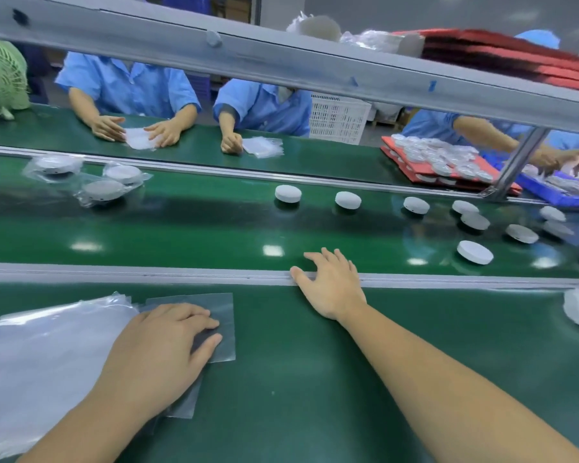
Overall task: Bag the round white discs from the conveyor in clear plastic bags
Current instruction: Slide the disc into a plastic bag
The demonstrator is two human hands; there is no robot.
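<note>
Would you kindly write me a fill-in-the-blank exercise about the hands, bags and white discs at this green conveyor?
The left hand presses a clear plastic bag onto the ____ work surface. The right hand, fingers relaxed, lies across the grey metal rail and holds ____. The nearest bare round white disc lies on the conveyor belt to that hand's ____. Three discs at the belt's left end already sit inside clear plastic ____.
Missing words: green; nothing; right; bags.

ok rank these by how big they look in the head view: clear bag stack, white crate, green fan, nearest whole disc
1. stack of clear bags, close to the camera
2. green fan and white crate: look alike, and the fan is cut off by the frame edge
3. nearest whole disc
</note>
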